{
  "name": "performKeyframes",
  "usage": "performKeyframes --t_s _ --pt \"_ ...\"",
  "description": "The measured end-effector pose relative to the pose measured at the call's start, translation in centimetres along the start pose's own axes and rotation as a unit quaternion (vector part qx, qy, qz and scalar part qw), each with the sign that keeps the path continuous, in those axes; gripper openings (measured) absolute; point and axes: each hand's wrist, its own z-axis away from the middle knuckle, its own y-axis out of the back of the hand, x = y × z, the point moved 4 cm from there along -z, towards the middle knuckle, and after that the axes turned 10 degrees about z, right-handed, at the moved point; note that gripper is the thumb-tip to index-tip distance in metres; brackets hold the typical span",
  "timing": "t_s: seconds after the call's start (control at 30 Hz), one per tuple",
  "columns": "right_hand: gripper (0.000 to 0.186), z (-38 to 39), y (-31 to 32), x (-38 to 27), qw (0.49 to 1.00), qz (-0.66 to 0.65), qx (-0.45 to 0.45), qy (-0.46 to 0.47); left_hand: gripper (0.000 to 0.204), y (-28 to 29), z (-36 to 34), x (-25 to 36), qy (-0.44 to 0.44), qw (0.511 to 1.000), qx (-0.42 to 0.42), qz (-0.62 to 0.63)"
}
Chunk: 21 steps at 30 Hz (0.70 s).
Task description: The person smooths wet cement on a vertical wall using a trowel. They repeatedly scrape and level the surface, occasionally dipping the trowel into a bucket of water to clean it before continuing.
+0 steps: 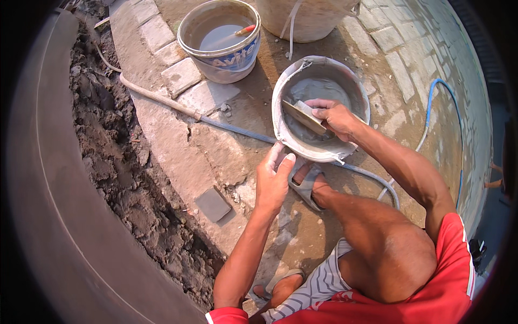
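My right hand (335,117) is closed on a plastering float (305,120), a thin flat board with a pale grip. The float is tilted inside a white, cement-smeared bucket (361,92), just over wet grey mortar (318,89). My left hand (274,175) is at the near left rim of this bucket. Its fingertips touch or nearly touch the rim, with the thumb stretched out apart from them. Part of the mortar is hidden behind the float and my right hand.
A bucket of cloudy water (229,62) with a red-handled tool (245,31) stands far left, beside a larger pale container (307,21). A hose (237,128) runs behind the mortar bucket. A grey square piece (213,204) lies near broken soil (129,178) along a smooth grey surface (59,162).
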Motion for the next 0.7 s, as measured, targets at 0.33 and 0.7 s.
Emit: performKeyframes --t_s 0.33,0.7 --pt "0.032 2.5 4.6 -3.0 0.988 -0.020 -0.144 -0.060 0.054 2.7 1.9 0.9 0.005 0.998 0.026 -0.063" --pt "0.061 5.6 -8.8 -12.0 0.925 -0.065 -0.344 0.149 0.048 11.8 20.5 16.1 -0.119 0.808 0.025 -0.576"
